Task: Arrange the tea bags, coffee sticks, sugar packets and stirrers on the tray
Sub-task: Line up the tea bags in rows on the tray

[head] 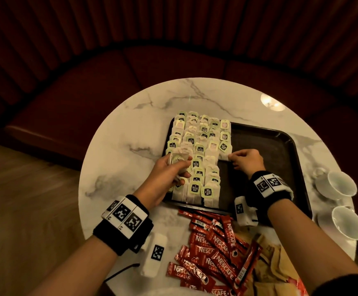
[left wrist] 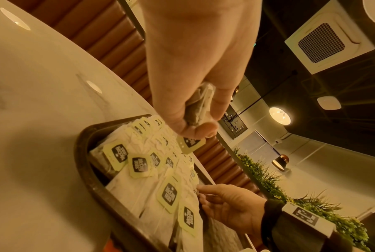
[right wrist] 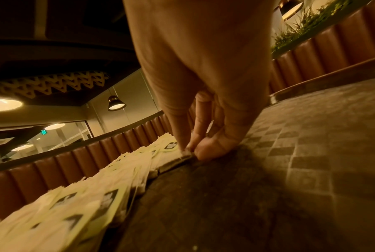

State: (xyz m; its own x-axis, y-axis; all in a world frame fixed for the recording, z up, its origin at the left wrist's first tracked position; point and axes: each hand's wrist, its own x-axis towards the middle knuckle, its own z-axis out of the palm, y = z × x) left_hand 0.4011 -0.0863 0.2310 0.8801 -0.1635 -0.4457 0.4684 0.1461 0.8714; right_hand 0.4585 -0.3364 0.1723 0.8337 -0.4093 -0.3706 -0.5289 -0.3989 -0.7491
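Well, tea bags [head: 197,154] half-filled the tray [head: 280,146]; right hand [head: 247,162] pinched one, left hand [head: 169,174] clutched spares, coffee sticks [head: 214,251] behind the wrists waited.

left hand [left wrist: 195,81] grips tea bags [left wrist: 200,105] above the tray [left wrist: 91,172].

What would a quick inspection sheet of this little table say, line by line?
Surface: round marble table, lamp glare on it.
Job's things: dark tray, its left half filled with rows of tea bags, right half bare; red coffee sticks heaped on the table in front of the tray; tan packets beside them; stirrers not seen.
Clutter: two white cups at the right edge.
Grippers: left hand holds a bunch of tea bags; right hand pinches a tea bag at the row's edge.
Cables: a thin dark cable near the left wrist.
Surroundings: curved red bench, wooden floor.
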